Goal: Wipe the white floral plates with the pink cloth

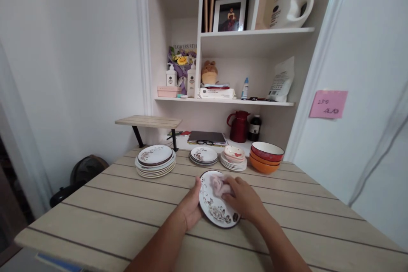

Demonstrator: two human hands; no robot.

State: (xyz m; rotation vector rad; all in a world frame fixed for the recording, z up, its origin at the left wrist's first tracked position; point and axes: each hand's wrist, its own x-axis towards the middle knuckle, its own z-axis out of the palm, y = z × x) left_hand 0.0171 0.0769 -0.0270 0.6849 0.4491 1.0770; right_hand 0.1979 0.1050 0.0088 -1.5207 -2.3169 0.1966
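A white plate [208, 202] with a dark rim and brown flower pattern is tilted up above the table in front of me. My left hand [192, 206] grips its left edge, thumb at the rim and the other fingers partly hidden behind it. In my right hand [240, 195] is a bunched pale pink cloth [219, 185], pressed on the plate's upper face. The cloth is slightly blurred. Behind the held plate lies a short stack of similar flowered plates [204, 154].
A taller plate stack [155, 160] stands at the left, near a small raised shelf [148, 121]. Small pink-white dishes [234, 158] and red and orange bowls [266, 157] stand at the back right. Beyond them are a laptop [207, 137] and a red jug [239, 126].
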